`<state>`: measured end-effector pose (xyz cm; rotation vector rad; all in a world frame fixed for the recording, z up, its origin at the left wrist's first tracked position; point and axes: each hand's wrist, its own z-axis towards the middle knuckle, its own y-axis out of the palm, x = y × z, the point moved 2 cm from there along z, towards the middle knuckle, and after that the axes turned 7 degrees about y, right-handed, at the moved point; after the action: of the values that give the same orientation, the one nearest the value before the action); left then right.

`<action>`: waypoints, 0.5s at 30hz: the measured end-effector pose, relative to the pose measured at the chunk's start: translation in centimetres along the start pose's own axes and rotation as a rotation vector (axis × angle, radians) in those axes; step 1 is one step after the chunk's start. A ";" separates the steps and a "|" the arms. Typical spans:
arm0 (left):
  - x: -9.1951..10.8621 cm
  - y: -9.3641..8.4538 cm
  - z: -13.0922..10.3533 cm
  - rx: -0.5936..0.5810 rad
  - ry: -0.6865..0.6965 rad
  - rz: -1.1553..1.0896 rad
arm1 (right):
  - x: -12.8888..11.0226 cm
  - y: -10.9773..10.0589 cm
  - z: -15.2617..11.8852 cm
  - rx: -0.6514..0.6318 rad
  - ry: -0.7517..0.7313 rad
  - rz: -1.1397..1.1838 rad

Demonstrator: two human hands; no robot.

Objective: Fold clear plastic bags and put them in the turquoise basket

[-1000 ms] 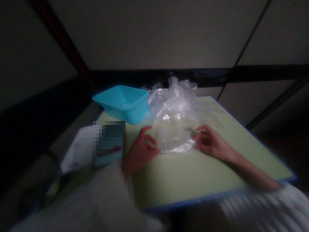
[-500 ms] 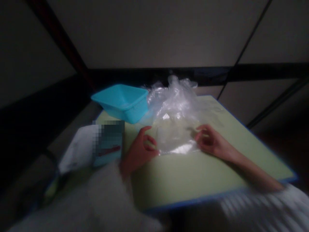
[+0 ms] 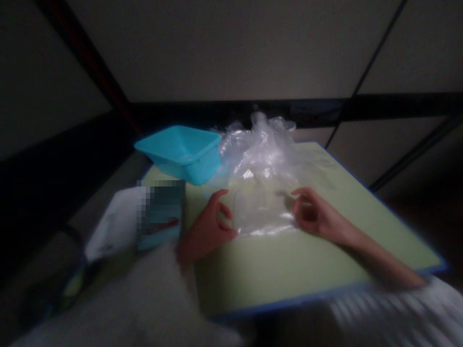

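Observation:
A clear plastic bag lies across the middle of the yellow-green table, its far part crumpled and raised and its near part flatter. At its near left corner is my left hand, the thumb tip by the edge and the fingers curved but apart from the thumb. My right hand is at the near right corner, fingertips and thumb brought together on the bag's edge and the index finger raised.
Behind my left hand stands a turquoise plastic basket. A partly pixelated dark flat object with a red mark and a white sheet lie at the left. Cabinet-like panels rise behind the table.
The bag's near edge has shifted slightly toward me and looks less raised. My left middle finger and thumb have parted a little. My right hand has barely moved.

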<state>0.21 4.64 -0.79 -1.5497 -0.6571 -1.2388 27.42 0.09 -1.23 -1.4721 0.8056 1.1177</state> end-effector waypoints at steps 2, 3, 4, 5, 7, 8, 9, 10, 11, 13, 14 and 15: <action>-0.1 0.0 -0.1 -0.007 0.021 0.024 | 0.1 0.1 0.0 0.011 -0.011 -0.028; -0.1 -0.1 -0.1 -0.012 0.033 0.036 | 0.1 0.1 0.0 0.019 -0.019 -0.051; -0.1 -0.1 -0.1 -0.018 0.043 0.049 | 0.1 0.1 0.0 0.025 -0.029 -0.080; -0.2 -0.1 -0.1 -0.023 0.052 0.065 | 0.1 0.1 0.0 0.029 -0.035 -0.114; -0.2 0.0 -0.2 -0.032 0.066 0.105 | -0.2 -0.1 -0.1 0.038 -0.044 -0.205; -0.2 0.0 -0.2 -0.038 0.074 0.126 | -0.4 -0.2 -0.2 0.052 -0.056 -0.263; -0.2 0.2 -0.3 -0.033 0.091 0.152 | -0.7 -0.3 -0.3 0.070 -0.081 -0.326; -0.1 0.3 -0.4 -0.017 0.119 0.188 | -1.0 -0.3 -0.4 0.088 -0.120 -0.390; 0.0 0.5 -0.5 0.000 0.165 0.236 | -1.3 -0.3 -0.5 0.097 -0.171 -0.453; 0.3 1.1 -1.0 0.015 0.289 0.357 | -1.7 0.2 -0.7 0.074 -0.289 -0.571; 0.5 1.4 -1.3 -0.011 0.360 0.419 | -1.8 0.5 -0.7 0.037 -0.340 -0.623; 0.7 1.8 -1.5 -0.068 0.429 0.473 | -1.8 1.0 -0.8 -0.010 -0.381 -0.671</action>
<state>1.41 2.47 -0.85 -1.3287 0.0323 -1.1773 26.08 -1.01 0.16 -1.3286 0.0209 0.8356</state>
